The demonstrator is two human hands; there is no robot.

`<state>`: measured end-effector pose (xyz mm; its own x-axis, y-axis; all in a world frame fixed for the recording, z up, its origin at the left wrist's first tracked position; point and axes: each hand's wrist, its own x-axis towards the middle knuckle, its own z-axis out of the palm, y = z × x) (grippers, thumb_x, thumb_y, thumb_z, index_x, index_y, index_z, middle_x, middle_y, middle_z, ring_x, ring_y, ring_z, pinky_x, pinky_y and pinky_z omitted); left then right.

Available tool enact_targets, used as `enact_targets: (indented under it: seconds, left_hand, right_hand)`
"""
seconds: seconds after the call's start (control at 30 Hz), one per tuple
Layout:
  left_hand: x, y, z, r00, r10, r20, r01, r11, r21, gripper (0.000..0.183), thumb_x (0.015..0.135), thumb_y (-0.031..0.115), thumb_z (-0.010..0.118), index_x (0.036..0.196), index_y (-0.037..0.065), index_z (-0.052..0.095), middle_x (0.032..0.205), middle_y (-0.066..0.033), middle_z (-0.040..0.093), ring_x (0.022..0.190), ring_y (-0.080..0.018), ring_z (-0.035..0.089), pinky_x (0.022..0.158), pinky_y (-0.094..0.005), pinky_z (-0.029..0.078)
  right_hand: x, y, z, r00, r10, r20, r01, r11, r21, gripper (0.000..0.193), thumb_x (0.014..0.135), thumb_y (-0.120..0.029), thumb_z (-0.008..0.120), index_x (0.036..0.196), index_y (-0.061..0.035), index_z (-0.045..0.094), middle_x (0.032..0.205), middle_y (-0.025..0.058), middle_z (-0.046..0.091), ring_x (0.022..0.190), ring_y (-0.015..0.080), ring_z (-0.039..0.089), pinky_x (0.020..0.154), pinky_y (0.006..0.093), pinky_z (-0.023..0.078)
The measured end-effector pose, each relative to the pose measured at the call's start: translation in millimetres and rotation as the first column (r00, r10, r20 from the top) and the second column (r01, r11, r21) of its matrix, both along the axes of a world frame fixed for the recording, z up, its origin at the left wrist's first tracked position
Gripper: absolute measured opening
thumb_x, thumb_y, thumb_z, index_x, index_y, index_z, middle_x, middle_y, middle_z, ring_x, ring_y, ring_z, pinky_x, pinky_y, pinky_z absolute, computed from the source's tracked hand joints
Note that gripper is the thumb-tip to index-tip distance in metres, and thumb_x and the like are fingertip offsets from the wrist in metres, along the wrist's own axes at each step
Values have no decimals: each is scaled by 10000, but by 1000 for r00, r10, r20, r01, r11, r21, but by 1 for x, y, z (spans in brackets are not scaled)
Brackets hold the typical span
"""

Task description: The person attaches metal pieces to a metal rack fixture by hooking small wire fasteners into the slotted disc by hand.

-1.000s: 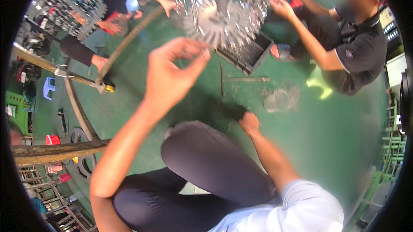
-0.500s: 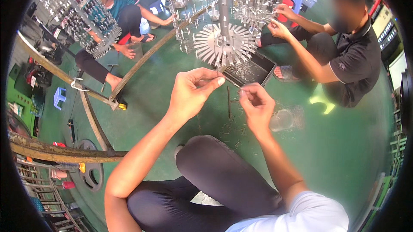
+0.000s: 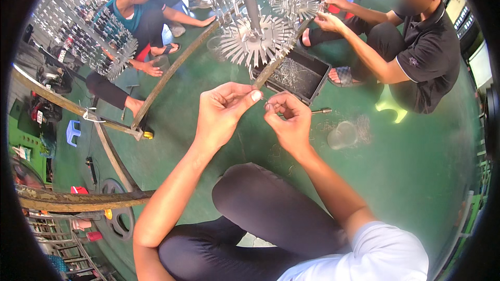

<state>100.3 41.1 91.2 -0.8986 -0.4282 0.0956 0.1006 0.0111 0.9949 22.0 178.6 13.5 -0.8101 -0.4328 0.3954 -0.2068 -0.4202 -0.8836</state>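
Observation:
My left hand [image 3: 221,111] is closed, thumb and forefinger pinched together below a slotted metal disc rack [image 3: 252,44]. Whatever lies in that pinch is too small to make out. Beside it, fingertips almost touching the left hand's, my right hand [image 3: 290,125] is curled in a pinch on a short thin wire [image 3: 264,99]. The disc sits on a grey upright pole [image 3: 249,0], with small metal pieces hanging around it. Just beyond my hands, a black tray [image 3: 314,80] holds a heap of thin wire pieces.
A clear round container [image 3: 342,135] and scattered wires lie on the green floor at right, near a metal tool [image 3: 321,110]. A rusty frame beam [image 3: 174,70] crosses at left. One person [image 3: 427,57] works at right, another [image 3: 138,15] at far left beside a hanging rack [image 3: 86,26].
My right hand has moved left and up, close to my left hand. My left hand has shifted slightly left. The view has shifted a little, and the racks sit higher and further left.

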Motion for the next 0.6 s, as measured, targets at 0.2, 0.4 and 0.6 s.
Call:
enact_targets:
  seconds: [0.2,0.4,0.6]
  left_hand:
    - [4,2,-6,997,-46,64,46,999,-6,229,876,82,773,1062,-38,714,960,-91,739,833,-90,670,751,-233,528]
    - [5,9,-20,988,-57,144,81,982,-170,208,895,87,749,1070,-20,719,1001,-72,737,864,-103,675,780,-260,537]
    - [0,21,-27,997,70,34,-45,881,-471,132,895,59,713,993,-28,701,932,-98,727,770,-140,681,648,-283,505]
  right_hand:
    - [-2,-4,-6,995,17,94,-12,998,-59,88,810,96,670,869,33,651,873,21,620,768,53,578,698,210,495]
    - [-6,7,0,997,26,76,-25,1000,-4,68,822,65,697,869,30,664,884,18,630,770,42,578,693,203,487]
    - [-15,18,20,993,-23,-114,54,961,271,96,811,11,734,889,42,687,817,28,652,657,41,573,624,218,493]
